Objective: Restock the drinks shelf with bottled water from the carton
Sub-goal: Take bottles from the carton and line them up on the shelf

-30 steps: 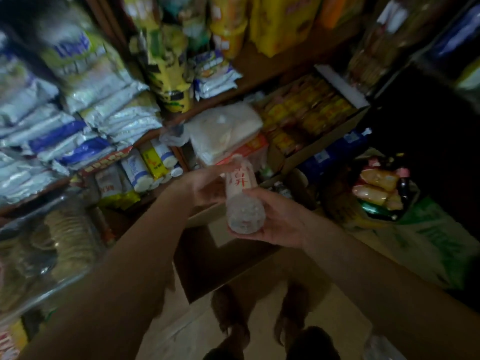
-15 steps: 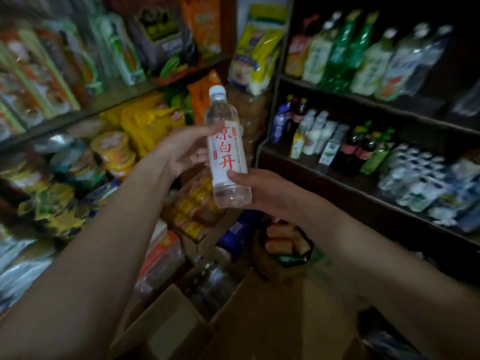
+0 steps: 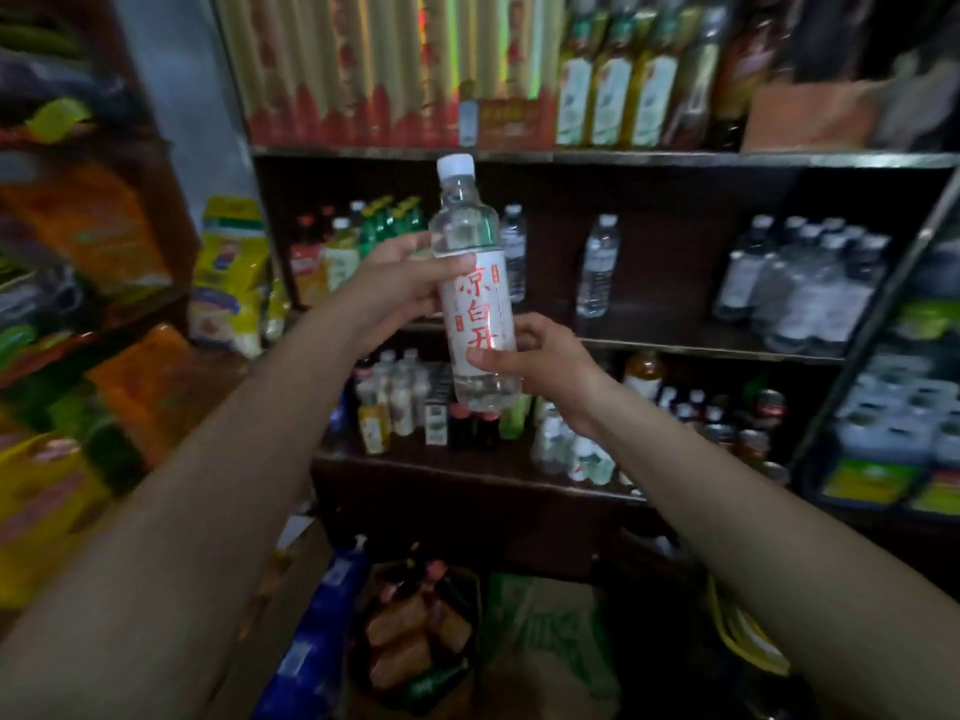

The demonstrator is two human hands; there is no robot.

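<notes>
Holding the water bottle (image 3: 478, 298) upright in front of the drinks shelf (image 3: 649, 340), the left hand (image 3: 400, 283) grips its upper label and the right hand (image 3: 524, 356) pinches its lower body. Risk: setting it among the standing bottles (image 3: 597, 265) may topple neighbours; a loosened grip may drop it onto the goods below.

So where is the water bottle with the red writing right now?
The water bottle is upright at centre view, held by the left hand and right hand, in front of the middle drinks shelf.
</notes>
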